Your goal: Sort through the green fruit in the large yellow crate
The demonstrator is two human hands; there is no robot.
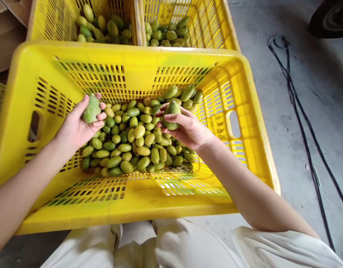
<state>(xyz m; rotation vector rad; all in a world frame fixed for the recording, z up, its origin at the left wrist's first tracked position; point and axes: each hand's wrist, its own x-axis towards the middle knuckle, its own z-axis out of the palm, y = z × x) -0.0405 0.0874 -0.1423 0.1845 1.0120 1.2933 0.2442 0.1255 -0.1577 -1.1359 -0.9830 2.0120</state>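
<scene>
My left hand (80,121) is closed around a pale green, rough-skinned fruit (91,109), raised above the left side of the yellow crate (132,206). Between the thumb and fingers of my right hand (185,126) is a smoother, darker green fruit (172,113), its narrow end pointing up. Below both hands lies a pile of oval green and yellowish fruits (139,141) on the crate's floor. A few larger green fruits (188,93) rest at the pile's far right, partly behind my right hand. The exact kind of fruit is unclear.
Two more yellow crates stand behind, the left one holding fruits (111,28), the right one a smaller heap (171,33). Black cables (302,130) run across the grey floor on the right. A wheel (332,18) is at the top right, cardboard boxes (8,41) at the left.
</scene>
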